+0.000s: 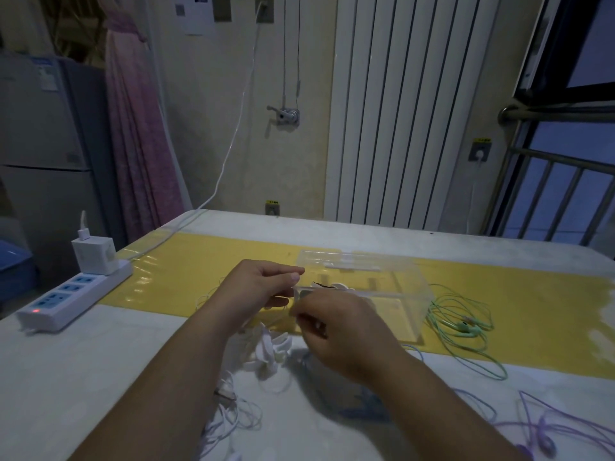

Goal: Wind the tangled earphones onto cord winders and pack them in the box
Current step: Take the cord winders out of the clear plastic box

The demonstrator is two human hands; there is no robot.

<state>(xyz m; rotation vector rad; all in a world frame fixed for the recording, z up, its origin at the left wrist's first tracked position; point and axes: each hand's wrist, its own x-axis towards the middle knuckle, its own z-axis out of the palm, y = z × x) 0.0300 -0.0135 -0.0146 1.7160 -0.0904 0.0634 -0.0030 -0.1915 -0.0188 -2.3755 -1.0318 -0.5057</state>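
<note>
Winding step, frame centre: left hand [263,287] grip pinching thin white earphone cord [295,290], right hand [336,331] grip pinching it too. Next likely needs taut wraps, then clear plastic box [412,302].

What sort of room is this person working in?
Most likely a lived-in home or dorm room, not a workshop: a fridge stands at the left beside a pink curtain, a white radiator lines the wall, and the window has bars.

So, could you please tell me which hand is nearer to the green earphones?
Right. The right hand is by the near left corner of the clear box, across the box from the green earphones; the left hand is farther left.
</note>
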